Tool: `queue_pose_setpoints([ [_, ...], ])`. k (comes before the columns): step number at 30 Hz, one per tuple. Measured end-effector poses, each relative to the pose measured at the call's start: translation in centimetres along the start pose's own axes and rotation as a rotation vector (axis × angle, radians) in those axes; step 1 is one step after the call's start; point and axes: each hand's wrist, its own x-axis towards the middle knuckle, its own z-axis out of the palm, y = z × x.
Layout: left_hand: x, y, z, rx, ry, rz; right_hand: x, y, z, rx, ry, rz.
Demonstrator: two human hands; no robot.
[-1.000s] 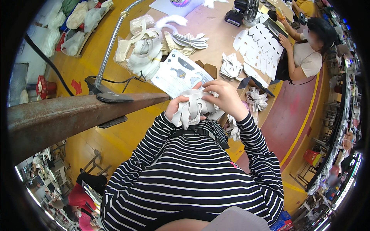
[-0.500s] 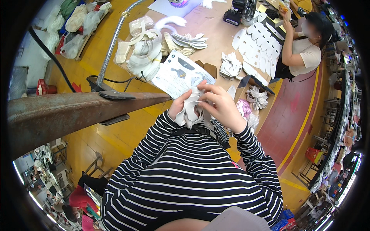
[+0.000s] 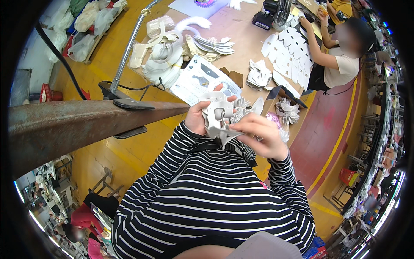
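Note:
A loose bundle of white curved cut pieces [image 3: 217,111] rests in my left hand [image 3: 197,119], whose fingers wrap round it from the left and behind. My right hand [image 3: 264,134] is at the bundle's lower right, thumb and fingers pinched at the edge of a piece there. More white cut pieces [image 3: 246,106] lie just beyond my right hand, partly hidden by it. Past the bundle, a printed sheet with drawings of parts [image 3: 206,77] lies on the table [image 3: 241,45].
White strips [image 3: 160,64] and stacked pieces [image 3: 211,45] lie at the far left of the table. A pile of white pieces [image 3: 259,74] sits right of the sheet. Flat pieces [image 3: 288,54] lie before a co-worker [image 3: 332,60]. A rusty beam [image 3: 86,118] juts in from the left.
The bundle has turned and opened out in my left hand. My right hand has moved down and right, from the bundle's top to its lower edge. The co-worker's arm has reached across the flat pieces.

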Motion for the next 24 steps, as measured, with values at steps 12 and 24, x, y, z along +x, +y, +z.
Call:
queue_pose_setpoints([
  [12, -0.7, 1.5, -0.7, 0.236, 0.148, 0.067, 4.4, 14.0, -10.5, -0.403, 0.223, 0.285],
  [24, -0.7, 0.4, -0.3, 0.535, 0.122, 0.146, -4.9, 35.4, -4.3, -0.956, 0.103, 0.702],
])
